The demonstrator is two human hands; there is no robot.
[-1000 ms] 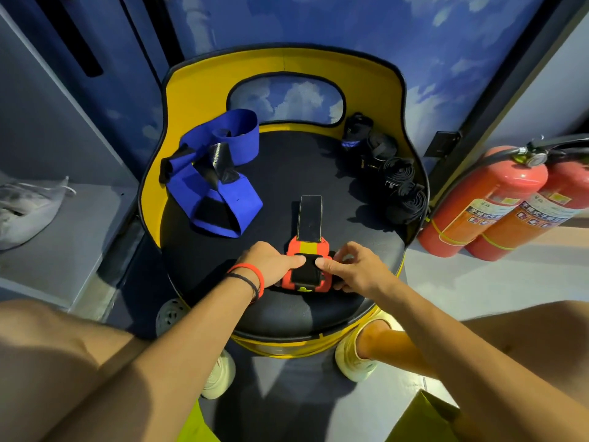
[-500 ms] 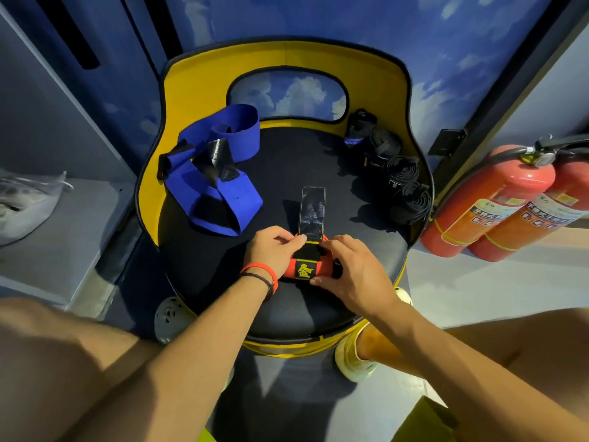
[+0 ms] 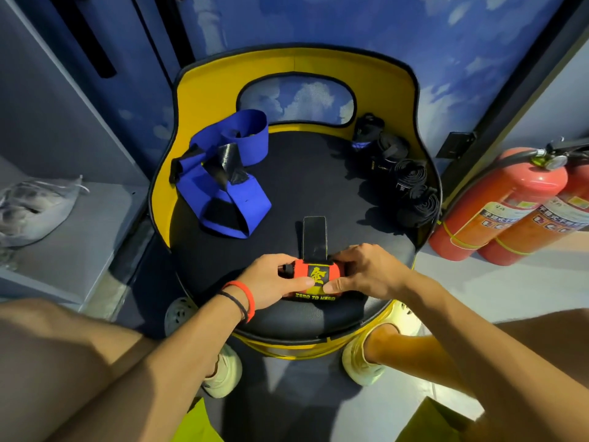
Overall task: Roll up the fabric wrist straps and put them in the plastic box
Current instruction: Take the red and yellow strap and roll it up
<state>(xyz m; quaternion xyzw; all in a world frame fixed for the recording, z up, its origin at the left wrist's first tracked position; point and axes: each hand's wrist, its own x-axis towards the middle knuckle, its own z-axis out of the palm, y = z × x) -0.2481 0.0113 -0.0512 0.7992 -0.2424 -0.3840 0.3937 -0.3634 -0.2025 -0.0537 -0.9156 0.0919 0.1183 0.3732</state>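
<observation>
A red wrist strap (image 3: 315, 275) with a yellow character on a black patch sits rolled at the front of the black chair seat (image 3: 306, 173). Its black hook-and-loop tail (image 3: 315, 239) lies flat, pointing away from me. My left hand (image 3: 271, 283) grips the roll's left end. My right hand (image 3: 366, 271) grips its right end, thumb on the front. A loose blue strap (image 3: 223, 183) lies unrolled at the seat's back left. Several rolled black straps (image 3: 408, 186) line the right edge. No plastic box is in view.
The chair has a yellow backrest (image 3: 293, 65) with an oval cut-out. Two red fire extinguishers (image 3: 497, 205) stand on the floor to the right. A grey shelf (image 3: 79, 224) with a plastic bag (image 3: 32, 205) is on the left. My knees and shoes flank the chair.
The red strap has been rolled further away from me, so the flat tail is shorter and the yellow character now faces up. Both hands moved forward with the roll.
</observation>
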